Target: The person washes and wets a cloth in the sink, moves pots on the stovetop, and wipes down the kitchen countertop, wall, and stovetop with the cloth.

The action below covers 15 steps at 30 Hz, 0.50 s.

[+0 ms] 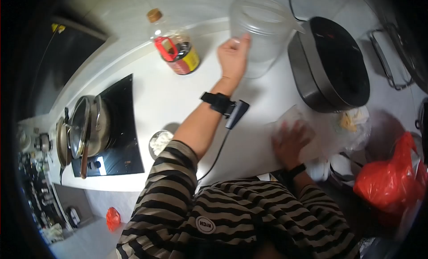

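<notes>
My left hand [234, 56] is closed at the near left side of a clear plastic pitcher [263, 47], its thumb against the wall. The pitcher stands on the white counter [196, 112], its spout towards a dark grey appliance [330, 65]. Lower right, my right hand [292, 141] is blurred, with its fingers spread. A translucent sheet or lid [296, 114] overlaps it, too blurred to identify. A large bottle [183, 58] with a brown cap and red handle holds dark liquid, left of my left hand. Beside my left forearm sits a bowl of white pieces [160, 142].
At left, a black cooktop [118, 125] carries a lidded pot [96, 123], with a pan [62, 141] beside it. A clear bag with yellowish contents [352, 123] lies below the appliance. A red plastic bag [392, 178] is at the right; a wire rack [388, 58] stands behind.
</notes>
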Each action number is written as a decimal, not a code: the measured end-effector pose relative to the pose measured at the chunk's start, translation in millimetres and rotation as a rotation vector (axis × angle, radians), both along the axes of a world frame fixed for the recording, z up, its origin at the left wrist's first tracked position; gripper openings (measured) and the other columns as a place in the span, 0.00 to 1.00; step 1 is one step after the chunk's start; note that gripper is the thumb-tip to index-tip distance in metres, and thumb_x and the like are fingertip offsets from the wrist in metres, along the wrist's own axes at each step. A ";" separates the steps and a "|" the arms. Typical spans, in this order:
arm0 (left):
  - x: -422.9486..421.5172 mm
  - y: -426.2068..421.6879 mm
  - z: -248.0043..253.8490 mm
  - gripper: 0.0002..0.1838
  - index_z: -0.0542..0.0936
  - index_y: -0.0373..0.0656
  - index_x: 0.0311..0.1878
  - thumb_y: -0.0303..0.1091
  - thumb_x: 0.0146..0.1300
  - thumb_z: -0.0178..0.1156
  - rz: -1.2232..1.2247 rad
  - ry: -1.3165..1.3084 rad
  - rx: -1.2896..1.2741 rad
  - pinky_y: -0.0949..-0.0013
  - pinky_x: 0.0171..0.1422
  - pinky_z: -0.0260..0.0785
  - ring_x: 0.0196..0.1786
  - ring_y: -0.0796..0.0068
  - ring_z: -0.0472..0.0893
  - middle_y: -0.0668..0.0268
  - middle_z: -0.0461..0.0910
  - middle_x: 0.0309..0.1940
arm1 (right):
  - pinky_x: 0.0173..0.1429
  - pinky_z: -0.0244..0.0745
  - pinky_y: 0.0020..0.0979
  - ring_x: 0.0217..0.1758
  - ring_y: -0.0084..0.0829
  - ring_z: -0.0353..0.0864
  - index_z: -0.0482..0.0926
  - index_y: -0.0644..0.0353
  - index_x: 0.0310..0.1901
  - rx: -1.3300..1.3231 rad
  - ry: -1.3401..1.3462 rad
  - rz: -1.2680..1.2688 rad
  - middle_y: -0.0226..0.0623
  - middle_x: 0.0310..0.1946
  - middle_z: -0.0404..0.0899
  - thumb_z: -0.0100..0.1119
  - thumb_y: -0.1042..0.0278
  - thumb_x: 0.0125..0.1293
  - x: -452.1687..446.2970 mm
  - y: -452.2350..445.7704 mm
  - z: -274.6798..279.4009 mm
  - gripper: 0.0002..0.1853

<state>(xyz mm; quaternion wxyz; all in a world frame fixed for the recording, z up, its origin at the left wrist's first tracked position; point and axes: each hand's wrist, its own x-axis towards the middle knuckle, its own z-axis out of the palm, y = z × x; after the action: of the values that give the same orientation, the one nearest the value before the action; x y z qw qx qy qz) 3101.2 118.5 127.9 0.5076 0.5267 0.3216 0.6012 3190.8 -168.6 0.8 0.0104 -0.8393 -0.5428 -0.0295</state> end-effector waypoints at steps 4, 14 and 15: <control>-22.6 -12.0 -0.3 0.19 0.73 0.35 0.35 0.41 0.56 0.67 -0.006 0.248 0.162 0.66 0.46 0.61 0.39 0.71 0.69 0.61 0.71 0.31 | 0.62 0.28 0.76 0.73 0.60 0.37 0.60 0.46 0.68 0.096 0.175 0.437 0.51 0.70 0.46 0.48 0.36 0.58 -93.6 52.2 -2.3 0.38; -155.3 85.7 14.6 0.32 0.63 0.28 0.50 0.45 0.58 0.64 0.305 0.345 -0.040 0.65 0.46 0.70 0.39 0.64 0.76 0.50 0.75 0.37 | 0.74 0.36 0.49 0.75 0.48 0.44 0.60 0.58 0.67 0.254 0.214 0.299 0.50 0.71 0.49 0.49 0.50 0.61 -104.5 274.2 -19.3 0.35; -154.9 93.4 12.5 0.30 0.63 0.30 0.48 0.46 0.58 0.64 0.292 0.343 -0.026 0.67 0.42 0.71 0.36 0.65 0.77 0.52 0.75 0.34 | 0.74 0.36 0.49 0.75 0.48 0.43 0.60 0.58 0.67 0.268 0.223 0.274 0.49 0.71 0.49 0.48 0.51 0.61 -106.5 289.1 -21.3 0.34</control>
<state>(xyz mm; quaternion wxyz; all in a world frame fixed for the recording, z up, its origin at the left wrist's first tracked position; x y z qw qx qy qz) 2946.3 211.9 140.5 0.3600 0.5624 0.4837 0.5658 3084.3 120.4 -20.5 0.1858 -0.7468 -0.6385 -0.0066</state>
